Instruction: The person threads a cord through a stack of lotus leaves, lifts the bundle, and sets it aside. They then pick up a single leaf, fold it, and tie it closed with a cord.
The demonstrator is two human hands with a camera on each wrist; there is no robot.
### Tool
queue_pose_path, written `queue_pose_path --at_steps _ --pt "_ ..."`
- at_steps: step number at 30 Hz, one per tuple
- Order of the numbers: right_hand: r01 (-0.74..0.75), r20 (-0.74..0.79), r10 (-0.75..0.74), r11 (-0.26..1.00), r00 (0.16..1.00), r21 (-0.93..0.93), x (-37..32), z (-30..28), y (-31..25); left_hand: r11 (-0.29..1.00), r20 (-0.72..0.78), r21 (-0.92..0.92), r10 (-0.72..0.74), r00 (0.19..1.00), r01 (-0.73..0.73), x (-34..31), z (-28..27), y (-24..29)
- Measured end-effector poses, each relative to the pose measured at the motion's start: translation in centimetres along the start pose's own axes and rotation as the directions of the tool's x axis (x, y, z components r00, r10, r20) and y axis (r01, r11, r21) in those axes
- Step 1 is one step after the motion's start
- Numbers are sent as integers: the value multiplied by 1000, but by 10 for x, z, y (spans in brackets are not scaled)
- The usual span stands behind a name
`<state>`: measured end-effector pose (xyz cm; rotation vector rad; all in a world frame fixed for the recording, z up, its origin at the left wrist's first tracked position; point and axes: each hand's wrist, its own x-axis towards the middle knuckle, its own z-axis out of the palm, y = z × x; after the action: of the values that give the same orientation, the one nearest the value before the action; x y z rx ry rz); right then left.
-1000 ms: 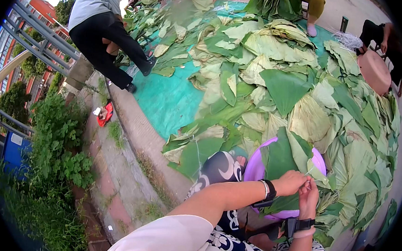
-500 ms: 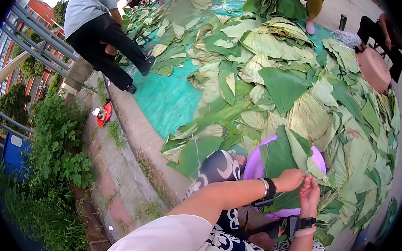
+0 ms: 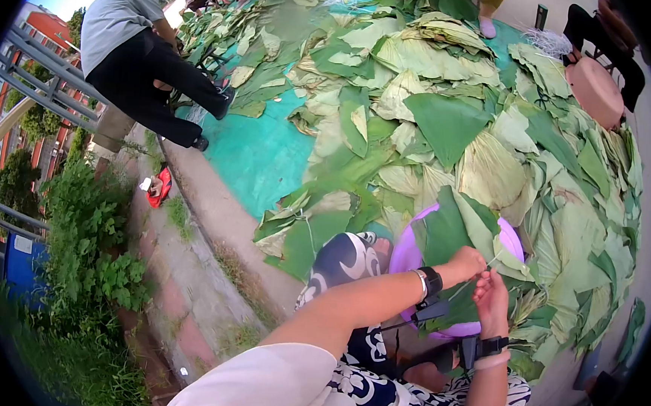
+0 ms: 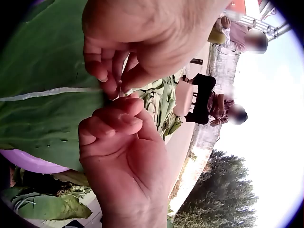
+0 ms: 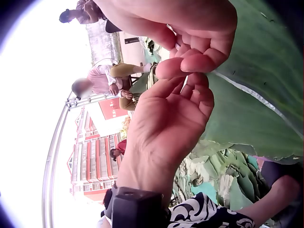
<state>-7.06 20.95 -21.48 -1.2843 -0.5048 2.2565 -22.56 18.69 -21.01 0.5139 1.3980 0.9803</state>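
Observation:
A stack of folded green lotus leaves (image 3: 444, 230) lies across a purple basin (image 3: 409, 256) in front of the person's legs. A white string (image 4: 52, 92) runs over the top leaf to the hands. The left hand (image 3: 466, 264) has curled fingers and pinches the string. Close beside it, the right hand (image 3: 491, 299) also pinches string between thumb and fingers. In the left wrist view, the fingertips of the left hand (image 4: 142, 38) and right hand (image 4: 126, 156) meet at the leaf's edge. The string between the fingertips is mostly hidden.
Many loose leaves (image 3: 493, 177) cover a teal sheet (image 3: 257, 160). A person in a grey top (image 3: 130, 27) bends over at the left. A pink basin (image 3: 594, 90) stands beside a seated person at the right. A red bag (image 3: 159, 187) lies by the curb.
The head view has shifted, so the scene sits slightly further left and up. The hands drew a little apart, and their fingertips are now close together again. Both stay at the string.

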Motion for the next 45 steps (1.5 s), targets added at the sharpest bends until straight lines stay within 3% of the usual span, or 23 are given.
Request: queue_pose_path --at_steps 3,6,7,9,12,15,16,19,23,30,32,35,41,45 --pt "-20 -22 19 999 1000 -28 -5 6 2 998 39 -28 -64 997 65 1 -2 1" --pt "-10 -68 7 999 998 -42 -8 12 0 999 67 -29 -23 997 25 -10 -7 10" --pt "-12 -72 9 999 997 -40 -4 7 2 997 49 34 -64 997 63 -14 -6 19" --pt "91 -264 -120 989 957 -120 -7 6 1 988 50 156 -31 998 23 -5 -4 12" --pt "262 -430 -380 915 819 -308 0 4 -1 976 90 214 11 996 -30 -3 -5 8" --pt "482 -345 -741 649 577 -588 18 -6 0 952 116 288 76 990 -107 0 -4 5" --pt "473 -283 -794 562 537 -678 17 -6 -3 943 127 307 96 987 -131 1 -4 4" --pt "514 -184 -680 678 710 -525 -2 13 -11 926 173 330 134 976 -185 2 -5 -1" --pt "446 -18 -510 768 860 -459 -4 16 -7 871 194 406 212 958 -275 0 -2 -1" --pt "353 67 -365 813 929 -463 1 11 -8 725 143 608 301 943 -323 -4 -1 0" --pt "339 47 -370 784 928 -519 -2 16 -8 673 117 664 337 934 -326 -13 2 11" --pt "357 46 -399 755 916 -550 -4 18 -7 534 123 728 516 848 -430 -21 6 13" --pt "380 60 -417 749 907 -543 3 15 1 289 201 823 658 726 -489 -21 4 15" --pt "416 76 -441 755 894 -507 7 12 5 257 207 850 641 740 -461 -24 5 13"
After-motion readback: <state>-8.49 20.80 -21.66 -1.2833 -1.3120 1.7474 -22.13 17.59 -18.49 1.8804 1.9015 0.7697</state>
